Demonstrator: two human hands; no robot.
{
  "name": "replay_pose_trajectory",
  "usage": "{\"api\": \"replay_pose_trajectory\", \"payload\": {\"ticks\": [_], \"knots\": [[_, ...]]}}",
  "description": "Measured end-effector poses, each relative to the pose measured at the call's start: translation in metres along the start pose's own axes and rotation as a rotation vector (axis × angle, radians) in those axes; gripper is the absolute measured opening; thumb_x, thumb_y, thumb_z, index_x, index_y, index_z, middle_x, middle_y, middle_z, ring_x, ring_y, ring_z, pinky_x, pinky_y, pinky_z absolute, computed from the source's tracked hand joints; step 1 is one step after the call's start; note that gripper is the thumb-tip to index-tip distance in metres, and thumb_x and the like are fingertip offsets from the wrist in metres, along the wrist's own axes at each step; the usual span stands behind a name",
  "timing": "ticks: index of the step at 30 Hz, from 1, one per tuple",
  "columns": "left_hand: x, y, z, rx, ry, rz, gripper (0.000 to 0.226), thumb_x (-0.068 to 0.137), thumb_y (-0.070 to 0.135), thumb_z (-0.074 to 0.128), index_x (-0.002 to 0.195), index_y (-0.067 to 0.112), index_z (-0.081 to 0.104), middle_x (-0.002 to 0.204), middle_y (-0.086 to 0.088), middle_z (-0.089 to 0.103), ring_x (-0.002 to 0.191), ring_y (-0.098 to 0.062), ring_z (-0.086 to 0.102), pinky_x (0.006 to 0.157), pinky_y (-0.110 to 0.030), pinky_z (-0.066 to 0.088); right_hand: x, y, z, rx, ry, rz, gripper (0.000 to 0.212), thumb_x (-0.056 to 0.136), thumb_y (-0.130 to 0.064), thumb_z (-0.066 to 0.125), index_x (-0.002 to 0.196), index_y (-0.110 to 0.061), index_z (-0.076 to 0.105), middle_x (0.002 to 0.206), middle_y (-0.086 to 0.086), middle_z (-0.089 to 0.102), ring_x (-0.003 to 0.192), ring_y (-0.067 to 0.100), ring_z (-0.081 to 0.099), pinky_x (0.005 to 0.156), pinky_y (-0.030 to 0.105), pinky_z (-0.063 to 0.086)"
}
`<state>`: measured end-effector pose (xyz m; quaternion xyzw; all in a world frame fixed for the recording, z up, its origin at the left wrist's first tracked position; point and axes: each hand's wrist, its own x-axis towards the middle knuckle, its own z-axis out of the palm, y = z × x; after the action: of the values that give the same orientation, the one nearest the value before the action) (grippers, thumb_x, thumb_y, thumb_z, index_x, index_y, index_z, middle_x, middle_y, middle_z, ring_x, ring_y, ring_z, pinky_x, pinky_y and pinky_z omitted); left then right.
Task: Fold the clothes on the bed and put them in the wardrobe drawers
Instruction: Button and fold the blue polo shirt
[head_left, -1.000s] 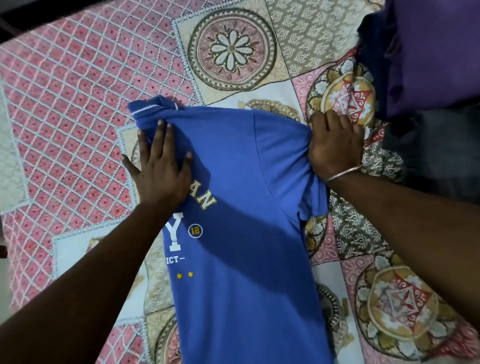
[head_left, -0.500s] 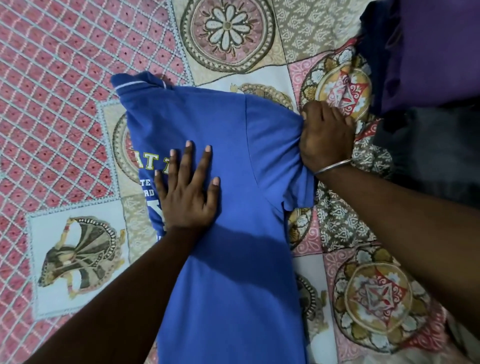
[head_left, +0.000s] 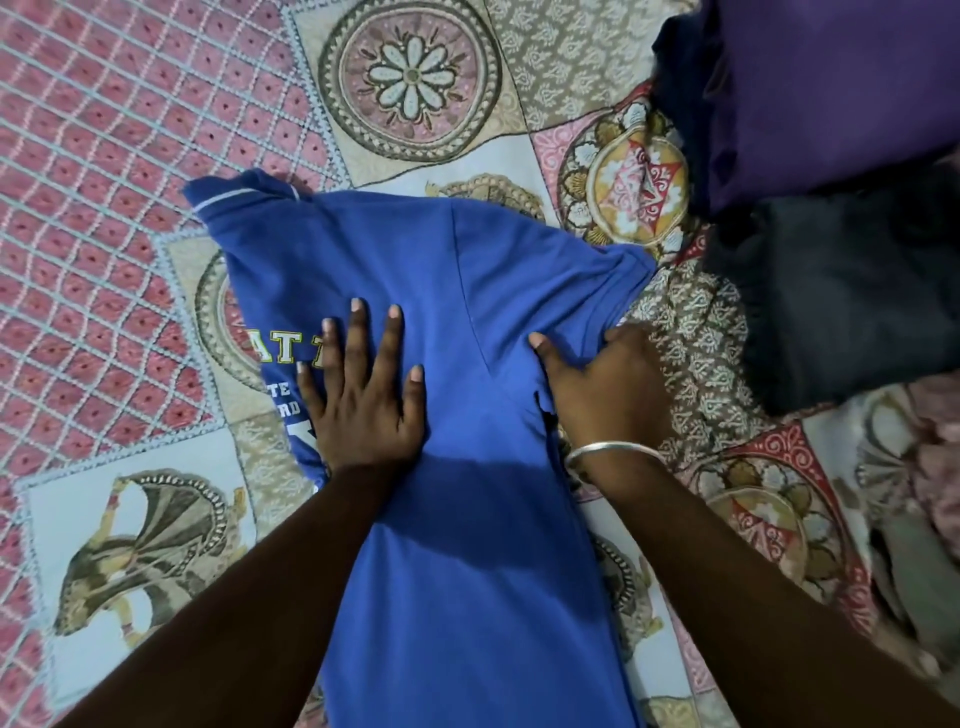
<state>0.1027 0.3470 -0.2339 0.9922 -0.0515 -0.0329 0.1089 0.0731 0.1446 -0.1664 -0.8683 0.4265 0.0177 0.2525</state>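
blue polo shirt (head_left: 467, 519) lies on the patterned bedspread (head_left: 104, 208), roughly centre of view, body running from the near edge up to the collar, which points to the upper left. going left to right: left part of the bedspread is pink lattice print, with a pale patch showing a fan-like figure lower left. shirt collar (head_left: 234, 195) has a thin white stripe and sits at the shirt's far left top corner. yellow and white lettering shows on the shirt's left edge, partly folded under and partly covered, not fully readable. left hand (head_left: 363, 400) lies flat on the shirt's chest, fingers straight and spread, palm down, pressing the fabric, holding nothing. shadow of the arms falls across the mid body of the shirt. right hand (head_left: 602, 389) is at the shirt's right side by the armpit seam, thumb on top of the fabric, fingers tucked under the sleeve (head_left: 571, 291), so it is pinching the sleeve cloth. metal bangle (head_left: 613, 449) on the right wrist. sleeve sticks out to the right over the bedspread. far right top: purple cloth (head_left: 831, 93) piled on the bed, dark grey cloth (head_left: 841, 291) just below it, touching it, both apart from the blue shirt.
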Motion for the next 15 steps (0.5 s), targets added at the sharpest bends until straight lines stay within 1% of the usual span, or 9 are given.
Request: {"api": "replay_pose_trajectory", "payload": {"ticks": [2, 4, 6, 7, 8, 10, 12, 14, 15], "knots": [[0.001, 0.000, 0.000, -0.002, 0.002, 0.011, 0.062, 0.096, 0.055, 0.025, 0.156, 0.042, 0.013, 0.166, 0.008, 0.005, 0.153, -0.020, 0.002, 0.118, -0.052, 0.001, 0.009, -0.011, -0.001, 0.057, -0.030, 0.140, 0.074, 0.069, -0.063, 0.076, 0.113, -0.008, 0.051, 0.111, 0.012, 0.063, 0.100, 0.036, 0.062, 0.076, 0.040, 0.050], [0.001, 0.000, 0.000, -0.004, -0.006, 0.013, 0.062, 0.096, 0.054, 0.026, 0.156, 0.041, 0.013, 0.166, 0.007, 0.006, 0.153, -0.020, 0.002, 0.118, -0.052, 0.000, 0.022, -0.016, -0.002, 0.198, -0.081, 0.289, 0.063, 0.068, -0.046, 0.083, 0.109, -0.007, 0.056, 0.107, 0.012, 0.066, 0.096, 0.035, 0.065, 0.072, 0.037, 0.049], [0.001, -0.001, 0.001, -0.009, 0.007, 0.015, 0.062, 0.096, 0.054, 0.027, 0.156, 0.041, 0.014, 0.166, 0.007, 0.007, 0.153, -0.020, 0.003, 0.118, -0.051, -0.001, 0.028, -0.016, -0.001, 0.339, -0.105, 0.300, 0.035, 0.067, -0.036, 0.084, 0.085, -0.013, 0.065, 0.090, 0.007, 0.069, 0.084, 0.030, 0.067, 0.067, 0.035, 0.049], [0.001, -0.001, 0.001, -0.014, 0.010, 0.017, 0.062, 0.096, 0.054, 0.027, 0.156, 0.041, 0.014, 0.166, 0.007, 0.007, 0.153, -0.020, 0.003, 0.118, -0.051, -0.001, 0.026, -0.017, -0.002, 0.387, -0.096, 0.272, 0.027, 0.069, -0.033, 0.083, 0.073, -0.014, 0.063, 0.081, 0.005, 0.068, 0.077, 0.028, 0.066, 0.064, 0.032, 0.046], [0.001, -0.001, 0.002, -0.020, 0.006, 0.020, 0.062, 0.096, 0.054, 0.027, 0.156, 0.041, 0.014, 0.166, 0.008, 0.007, 0.153, -0.019, 0.003, 0.118, -0.051, -0.001, 0.023, -0.018, -0.003, 0.417, -0.060, 0.230, 0.025, 0.073, -0.032, 0.081, 0.070, -0.015, 0.062, 0.078, 0.004, 0.068, 0.075, 0.027, 0.064, 0.064, 0.030, 0.042], [0.002, -0.002, 0.000, -0.019, -0.007, 0.031, 0.063, 0.095, 0.058, 0.026, 0.155, 0.042, 0.014, 0.166, 0.009, 0.007, 0.153, -0.018, 0.001, 0.119, -0.052, -0.001, 0.014, -0.020, -0.007, 0.433, 0.090, 0.095, 0.019, 0.078, -0.030, 0.078, 0.084, -0.017, 0.065, 0.086, -0.001, 0.069, 0.081, 0.025, 0.063, 0.067, 0.027, 0.040], [0.005, -0.003, -0.006, -0.100, 0.005, 0.030, 0.064, 0.094, 0.060, 0.028, 0.155, 0.040, 0.020, 0.165, 0.011, 0.011, 0.153, -0.015, 0.002, 0.119, -0.049, -0.005, 0.004, -0.025, -0.012, 0.466, 0.193, -0.097, 0.025, 0.079, -0.023, 0.076, 0.100, -0.014, 0.065, 0.093, -0.003, 0.069, 0.086, 0.020, 0.063, 0.072, 0.028, 0.044], [0.004, -0.001, -0.023, -0.347, 0.064, 0.111, 0.058, 0.096, 0.055, 0.032, 0.147, 0.030, 0.043, 0.157, 0.006, 0.035, 0.149, -0.014, 0.022, 0.121, -0.050, 0.002, -0.006, -0.030, -0.015, 0.425, 0.222, -0.299, 0.033, 0.078, -0.016, 0.072, 0.109, -0.012, 0.064, 0.099, 0.004, 0.068, 0.089, 0.024, 0.063, 0.076, 0.033, 0.048], [0.003, 0.007, -0.035, -0.564, 0.097, 0.138, 0.055, 0.097, 0.051, 0.034, 0.137, 0.021, 0.056, 0.145, 0.000, 0.053, 0.139, -0.016, 0.041, 0.119, -0.050, 0.019, -0.011, -0.035, -0.016, 0.349, 0.223, -0.405, 0.038, 0.077, -0.012, 0.069, 0.114, -0.013, 0.064, 0.100, 0.008, 0.067, 0.089, 0.028, 0.062, 0.074, 0.036, 0.049]]}}
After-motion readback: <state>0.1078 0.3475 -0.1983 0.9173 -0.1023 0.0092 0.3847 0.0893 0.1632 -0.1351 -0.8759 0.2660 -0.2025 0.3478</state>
